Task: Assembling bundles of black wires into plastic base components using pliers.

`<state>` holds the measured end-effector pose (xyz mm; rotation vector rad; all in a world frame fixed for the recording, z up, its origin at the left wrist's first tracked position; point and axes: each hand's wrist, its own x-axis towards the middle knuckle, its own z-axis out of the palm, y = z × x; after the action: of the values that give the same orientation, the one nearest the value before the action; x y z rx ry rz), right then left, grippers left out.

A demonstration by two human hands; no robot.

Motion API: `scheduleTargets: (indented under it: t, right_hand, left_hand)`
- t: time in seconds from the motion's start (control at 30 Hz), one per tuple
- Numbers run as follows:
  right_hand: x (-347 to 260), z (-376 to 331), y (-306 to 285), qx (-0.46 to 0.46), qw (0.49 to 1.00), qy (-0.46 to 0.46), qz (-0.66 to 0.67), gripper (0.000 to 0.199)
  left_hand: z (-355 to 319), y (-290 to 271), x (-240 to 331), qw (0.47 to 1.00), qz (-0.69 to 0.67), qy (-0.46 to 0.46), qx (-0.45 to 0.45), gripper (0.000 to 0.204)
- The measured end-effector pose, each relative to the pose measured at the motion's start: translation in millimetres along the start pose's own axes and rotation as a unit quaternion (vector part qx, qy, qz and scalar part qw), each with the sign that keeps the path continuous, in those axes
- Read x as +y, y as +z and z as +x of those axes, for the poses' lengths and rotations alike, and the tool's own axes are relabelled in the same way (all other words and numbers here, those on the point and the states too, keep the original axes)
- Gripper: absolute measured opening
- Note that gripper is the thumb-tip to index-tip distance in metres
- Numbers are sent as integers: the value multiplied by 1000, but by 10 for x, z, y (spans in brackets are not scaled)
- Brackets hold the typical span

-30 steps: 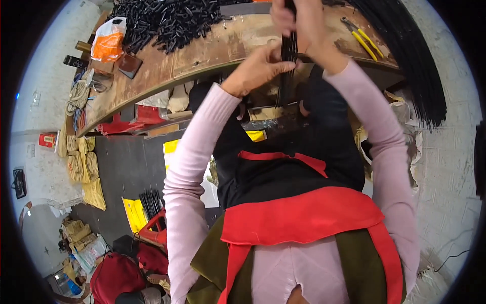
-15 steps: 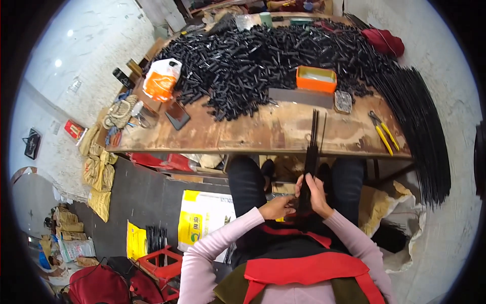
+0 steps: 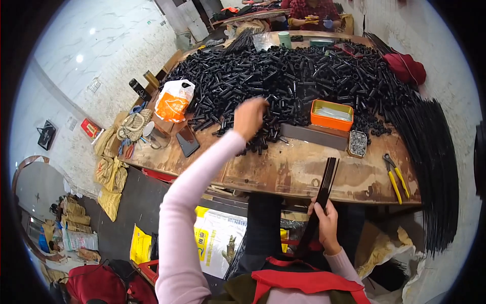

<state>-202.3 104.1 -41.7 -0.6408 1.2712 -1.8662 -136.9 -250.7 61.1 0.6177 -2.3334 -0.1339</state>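
Some print marked the white-and-orange bag (image 3: 173,104) and, farther right, the yellow-and-white sack (image 3: 215,238). The left hand (image 3: 248,118), arm stretched forward, hung blurred over the pile of black tubes (image 3: 283,71); whether its fingers were apart or together, I could not tell. Near the table (image 3: 268,172), the right hand (image 3: 328,223) clamped its fingers round black rods (image 3: 327,182), their upper ends pointing forward, long axis leaning right.

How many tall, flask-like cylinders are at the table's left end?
2: a black cylinder and, just right of it, a gold-coloured cylinder. Others could be hidden behind the white-and-orange plastic bag.
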Motion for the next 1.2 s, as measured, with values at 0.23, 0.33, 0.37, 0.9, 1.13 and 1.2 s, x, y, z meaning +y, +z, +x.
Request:
scheduleTargets:
  t: [0.23,0.33,0.37,0.9,1.13,1.2]
  right_hand:
    - [-38,9,99,6,997,79,25,15]
    - [-8,78,10,12,996,85,28,15]
    - [-9,95,-6,9,996,82,30,15]
    - [64,-37,61,-6,1000,11,18,16]
    - [242,-213,138,-87,966,155,187,59]
    - [324,-385,30,-107,987,90,85,57]
  left_hand:
    - [817,572,-1074,938,327,37,-107,13]
    - [841,523,-825,943,327,65,-8,10]
    - [791,392,-685,965,258,52,16,9]
    - [-481,194,662,963,150,205,-95,8]
    - [-710,-642,1986,767,-500,-195,-350,23]
    - [-935,-956,2437,763,-542,-36,-352,19]
